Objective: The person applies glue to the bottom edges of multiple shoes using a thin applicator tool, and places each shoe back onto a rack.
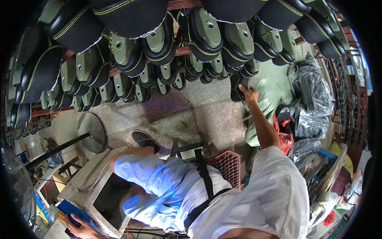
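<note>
Several rows of black shoe uppers (131, 18), stitched in yellow and mounted on grey-green lasts (240, 38), were carried on reddish rack bars (184, 51) across the upper part of the view. The right arm was extended toward the lower edge of these rows. The right hand (250, 95) was positioned at a single black shoe (236, 89), with the fingers partly curled at its near side; whether a firm grip was applied cannot be told. This shoe was located at the lower right end of the rows, just beside a light green sack (274, 87).

The left hand (79, 230) was placed at the lower left, held open with the fingers extended and laid against a blue object (73, 210), whose kind cannot be told.

Grey plastic bags (312, 115) were piled right of the sack, with a red bag (284, 141) set between them and the right forearm. A red-rimmed, studded seat (225, 167) was partly covered by the person's clothing. At the left, a dark disc (92, 133) was joined to a black pole (57, 150), and a fan (18, 187) was located near the picture's rim.
</note>
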Tool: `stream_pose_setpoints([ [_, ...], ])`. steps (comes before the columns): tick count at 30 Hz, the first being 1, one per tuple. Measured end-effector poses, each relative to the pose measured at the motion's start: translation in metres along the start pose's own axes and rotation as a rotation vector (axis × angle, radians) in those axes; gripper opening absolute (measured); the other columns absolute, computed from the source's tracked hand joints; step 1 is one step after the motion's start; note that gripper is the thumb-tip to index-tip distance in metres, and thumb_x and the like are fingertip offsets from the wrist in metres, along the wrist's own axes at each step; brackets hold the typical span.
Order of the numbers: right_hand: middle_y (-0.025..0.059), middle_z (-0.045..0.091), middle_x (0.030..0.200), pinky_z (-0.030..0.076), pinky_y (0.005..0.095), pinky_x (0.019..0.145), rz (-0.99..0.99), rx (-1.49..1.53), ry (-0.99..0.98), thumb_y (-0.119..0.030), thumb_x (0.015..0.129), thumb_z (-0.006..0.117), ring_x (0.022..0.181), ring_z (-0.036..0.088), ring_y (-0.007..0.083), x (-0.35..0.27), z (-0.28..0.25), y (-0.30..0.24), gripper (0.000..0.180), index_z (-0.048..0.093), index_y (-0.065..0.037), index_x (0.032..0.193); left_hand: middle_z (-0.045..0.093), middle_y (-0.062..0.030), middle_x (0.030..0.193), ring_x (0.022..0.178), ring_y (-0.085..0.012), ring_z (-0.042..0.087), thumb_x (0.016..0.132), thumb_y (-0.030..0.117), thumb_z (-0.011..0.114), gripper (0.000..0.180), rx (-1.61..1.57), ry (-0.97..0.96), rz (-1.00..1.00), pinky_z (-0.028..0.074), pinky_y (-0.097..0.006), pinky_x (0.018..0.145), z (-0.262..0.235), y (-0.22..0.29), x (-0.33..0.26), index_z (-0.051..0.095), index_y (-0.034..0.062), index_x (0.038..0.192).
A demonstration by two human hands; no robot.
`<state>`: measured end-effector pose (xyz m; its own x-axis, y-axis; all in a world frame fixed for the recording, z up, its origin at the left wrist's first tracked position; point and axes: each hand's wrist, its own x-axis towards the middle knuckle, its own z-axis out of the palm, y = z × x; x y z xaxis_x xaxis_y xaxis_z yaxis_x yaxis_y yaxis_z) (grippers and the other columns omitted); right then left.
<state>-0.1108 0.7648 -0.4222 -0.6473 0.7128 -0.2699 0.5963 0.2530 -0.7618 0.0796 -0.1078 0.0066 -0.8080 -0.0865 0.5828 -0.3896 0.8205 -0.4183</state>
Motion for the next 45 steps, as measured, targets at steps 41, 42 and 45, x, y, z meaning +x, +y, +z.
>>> stream_pose_setpoints([
  [41,0.0077,0.073,0.101,0.052,0.0331,0.085,-0.346,-0.027,-0.451,-0.031,0.081,0.087,0.091,0.065,0.0159,-0.276,-0.009,-0.150,0.054,0.067,0.006,0.116,0.063,-0.0127,0.143,0.135,-0.0339,0.056,0.092,0.037,0.073,0.053,-0.604,-0.038,0.106,0.041,-0.048,0.113,-0.027,0.031,0.002,0.065,0.0069,0.135],
  [42,0.0050,0.075,0.096,0.052,0.0315,0.087,-0.481,-0.038,-0.533,-0.028,0.081,0.087,0.091,0.066,0.0139,-0.291,0.003,-0.172,0.042,0.074,0.003,0.107,0.060,-0.0148,0.146,0.138,-0.0353,0.053,0.089,0.040,0.075,0.062,-0.738,-0.095,0.160,0.039,-0.050,0.116,-0.032,0.067,0.005,0.062,0.0056,0.139],
  [45,0.0045,0.077,0.101,0.056,0.0329,0.085,-1.014,0.183,-1.046,-0.023,0.078,0.087,0.088,0.069,0.0129,-0.365,0.045,-0.309,0.052,0.071,0.001,0.121,0.051,-0.0212,0.155,0.148,-0.0395,0.044,0.079,0.050,0.082,0.090,-0.838,-0.271,0.243,0.032,-0.055,0.123,-0.060,0.102,-0.006,0.052,0.0015,0.149],
])
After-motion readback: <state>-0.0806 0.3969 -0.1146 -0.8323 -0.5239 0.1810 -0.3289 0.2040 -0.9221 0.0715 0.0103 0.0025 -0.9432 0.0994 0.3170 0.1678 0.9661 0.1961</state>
